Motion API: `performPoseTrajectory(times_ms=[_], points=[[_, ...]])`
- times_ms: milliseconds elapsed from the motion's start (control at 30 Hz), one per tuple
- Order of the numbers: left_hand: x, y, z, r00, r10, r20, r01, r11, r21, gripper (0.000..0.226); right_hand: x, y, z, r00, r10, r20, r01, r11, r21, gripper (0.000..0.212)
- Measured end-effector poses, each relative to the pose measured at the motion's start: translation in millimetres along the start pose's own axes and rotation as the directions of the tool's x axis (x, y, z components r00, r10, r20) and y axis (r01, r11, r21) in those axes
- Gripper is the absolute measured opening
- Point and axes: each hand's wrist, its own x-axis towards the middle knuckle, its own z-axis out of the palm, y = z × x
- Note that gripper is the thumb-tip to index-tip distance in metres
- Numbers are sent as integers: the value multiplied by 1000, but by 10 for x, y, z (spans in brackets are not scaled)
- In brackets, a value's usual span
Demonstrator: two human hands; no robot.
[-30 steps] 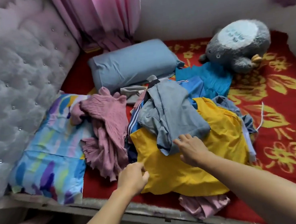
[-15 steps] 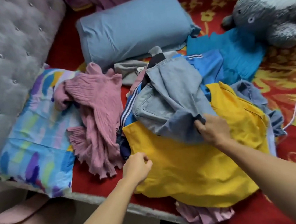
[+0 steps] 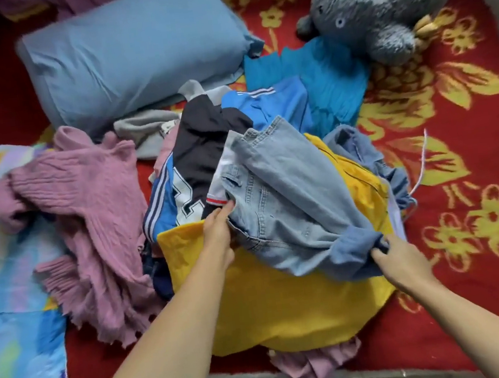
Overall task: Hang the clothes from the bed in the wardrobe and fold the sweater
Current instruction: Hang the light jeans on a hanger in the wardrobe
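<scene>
Head view: clothes (image 3: 290, 212) heaped on red flowered bedspread (image 3: 469, 184)

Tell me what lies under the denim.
The denim lies on a yellow garment and overlaps a black top and a striped blue jersey. Left hand and right hand grip its edges. Anything beneath its middle is covered.

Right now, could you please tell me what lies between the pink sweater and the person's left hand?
In the head view, a blue jersey with white stripes lies between the pink sweater and the left hand.
</scene>
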Motion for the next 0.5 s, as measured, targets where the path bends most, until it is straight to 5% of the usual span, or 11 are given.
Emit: performPoseTrajectory(times_ms=[67,167,233,300,367,433,500], points=[[-32,13,-61,998,55,-39,-46,981,187,10,-59,-181,11,982,-155,-107,152,988,-34,42],[-171,19,-184,996,76,-44,-55,930,363,11,-277,-631,43,825,-469,-313,494,869,-1,63],[-301,3,-292,997,56,-48,-33,920,391,7,-456,-898,144,739,-639,-212,649,760,-28,71],[-414,-56,-468,998,4,-61,18,934,356,8,-588,-1060,334,712,-697,84,701,701,-131,81],[-525,-174,-728,995,-76,-70,97,921,378,13,-614,-1069,577,703,-647,294,709,668,-225,61],[-632,-330,-1007,988,-122,-93,153,849,506,9,-651,-1037,694,737,-610,292,666,730,-155,13],[-664,-426,-1211,991,-44,-123,115,733,670,12,-680,-943,734,782,-539,313,572,820,-16,17]])
